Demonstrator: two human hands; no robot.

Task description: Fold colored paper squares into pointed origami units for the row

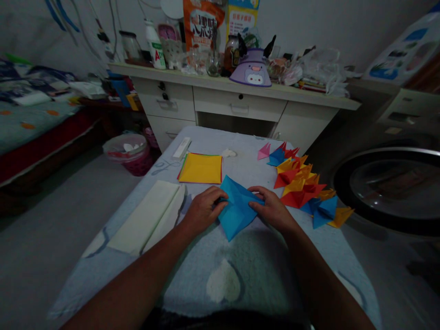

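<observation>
Fingers [219,210] of left hand [203,209] and right hand [273,209] pinch blue origami paper [238,211], just below centre; multicoloured folded-paper pieces [304,185], right of centre.

Hands: one left hand [206,204], one right hand [273,208]. Paper: one creased blue sheet [237,213]; one stack of square sheets [201,168], layers uncountable. Folded paper figures [298,198]: one pink; the remainder overlap, exact number indeterminable. Single items: purple horned visor [252,68], orange snack bag [202,27], waste bin [139,165], washing machine [385,130].
</observation>
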